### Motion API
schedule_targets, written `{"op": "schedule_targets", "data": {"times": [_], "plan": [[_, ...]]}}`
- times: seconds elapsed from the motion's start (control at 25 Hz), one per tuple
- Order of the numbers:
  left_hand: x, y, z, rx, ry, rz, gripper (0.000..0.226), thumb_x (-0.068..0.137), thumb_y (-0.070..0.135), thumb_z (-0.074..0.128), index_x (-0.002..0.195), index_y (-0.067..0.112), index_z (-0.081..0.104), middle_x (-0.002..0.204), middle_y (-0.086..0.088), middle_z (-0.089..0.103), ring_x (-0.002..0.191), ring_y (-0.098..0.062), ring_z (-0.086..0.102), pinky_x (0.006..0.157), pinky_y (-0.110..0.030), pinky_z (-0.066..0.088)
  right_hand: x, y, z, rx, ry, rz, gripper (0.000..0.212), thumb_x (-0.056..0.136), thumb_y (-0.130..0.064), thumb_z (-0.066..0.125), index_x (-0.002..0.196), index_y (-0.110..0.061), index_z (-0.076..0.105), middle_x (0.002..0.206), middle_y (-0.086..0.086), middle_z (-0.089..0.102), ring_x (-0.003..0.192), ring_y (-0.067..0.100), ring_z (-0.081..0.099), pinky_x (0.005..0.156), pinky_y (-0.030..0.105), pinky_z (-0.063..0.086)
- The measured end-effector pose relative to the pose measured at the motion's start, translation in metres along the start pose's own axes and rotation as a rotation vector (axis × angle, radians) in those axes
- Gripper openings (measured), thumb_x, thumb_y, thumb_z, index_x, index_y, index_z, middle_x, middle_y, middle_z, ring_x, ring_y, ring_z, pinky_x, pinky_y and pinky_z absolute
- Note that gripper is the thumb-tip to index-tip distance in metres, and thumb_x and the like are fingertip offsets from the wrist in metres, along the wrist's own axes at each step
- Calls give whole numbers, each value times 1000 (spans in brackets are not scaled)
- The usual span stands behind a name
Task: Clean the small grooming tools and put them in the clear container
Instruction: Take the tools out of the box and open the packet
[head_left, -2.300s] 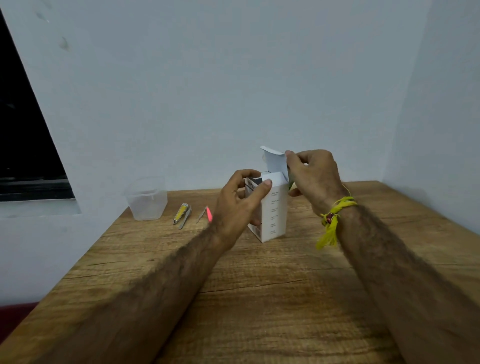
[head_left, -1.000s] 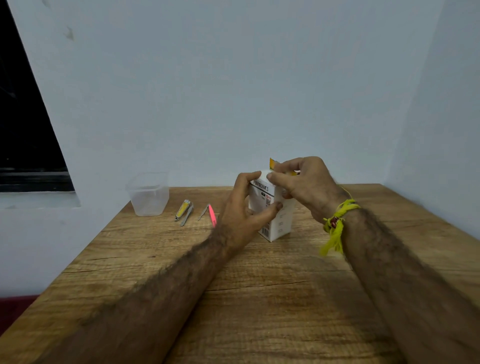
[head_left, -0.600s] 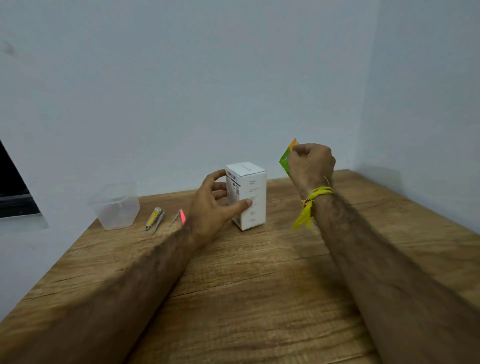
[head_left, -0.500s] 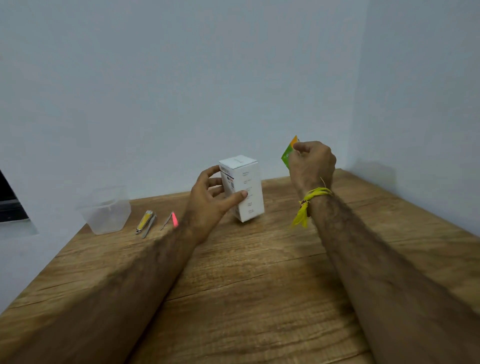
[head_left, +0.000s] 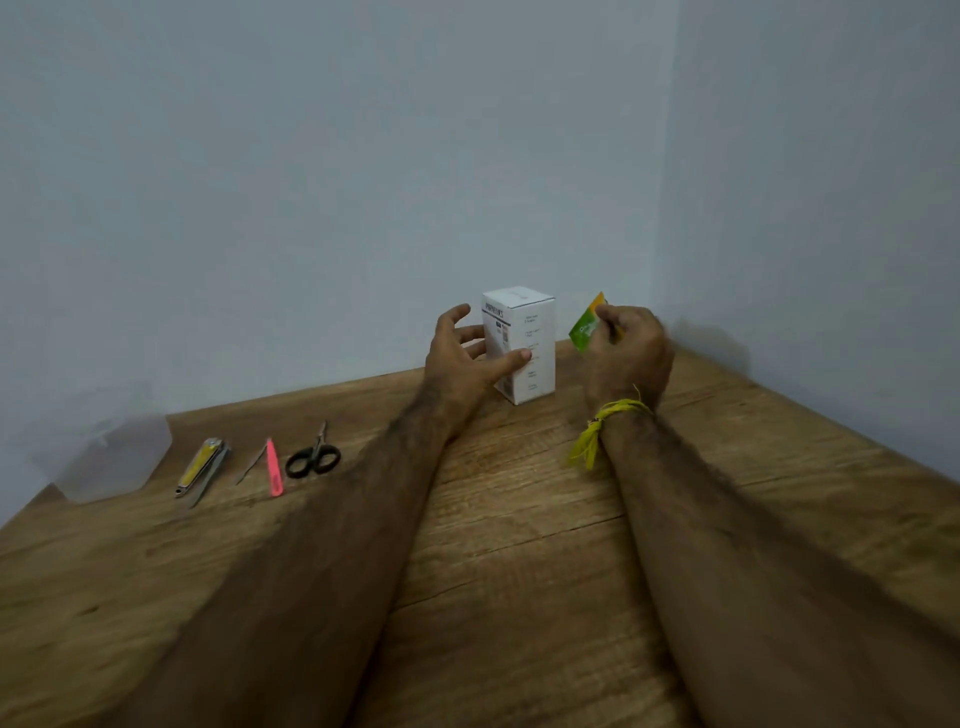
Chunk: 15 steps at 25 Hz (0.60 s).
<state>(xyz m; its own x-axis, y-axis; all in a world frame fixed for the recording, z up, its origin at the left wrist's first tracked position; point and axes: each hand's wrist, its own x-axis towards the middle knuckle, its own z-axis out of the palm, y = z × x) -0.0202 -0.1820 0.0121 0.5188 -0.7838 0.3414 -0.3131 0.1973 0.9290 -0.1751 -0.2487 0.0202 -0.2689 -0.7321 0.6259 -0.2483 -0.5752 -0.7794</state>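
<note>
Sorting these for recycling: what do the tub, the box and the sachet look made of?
Tub: translucent, frosted-looking plastic; the table shows faintly through it.
Box: white matte cardboard, likely, with sharp folded edges and printed text.
Sachet: green and orange printed film or foil, pinched flat in the right hand; which one is unclear.

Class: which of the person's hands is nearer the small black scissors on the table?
Left. The left hand rests against the white box, right of the black scissors; the right hand is farther right, beyond the box.

Wooden table (head_left: 519, 545), pale corner walls (head_left: 363, 156)
</note>
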Motion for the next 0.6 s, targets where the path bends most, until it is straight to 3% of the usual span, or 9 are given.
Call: {"op": "schedule_targets", "data": {"times": [0.4,0.6], "plan": [[12,-10,0,-59,-39,-13,111,68,21,93,153,28,21,152,-10,45,137,-24,48,107,-52,48,2,4,7,-16,38,56,24,86,-5,62,104,-10,77,109,6,72,103,25,65,82,25,45],[-15,4,-16,75,101,19,119,64,39,94,155,33,17,162,-9,30,149,-25,29,118,-51,35,1,-9,7,38,82,-11,22,83,-3,63,98,-7,77,101,8,73,95,27,67,79,19,41]]}}
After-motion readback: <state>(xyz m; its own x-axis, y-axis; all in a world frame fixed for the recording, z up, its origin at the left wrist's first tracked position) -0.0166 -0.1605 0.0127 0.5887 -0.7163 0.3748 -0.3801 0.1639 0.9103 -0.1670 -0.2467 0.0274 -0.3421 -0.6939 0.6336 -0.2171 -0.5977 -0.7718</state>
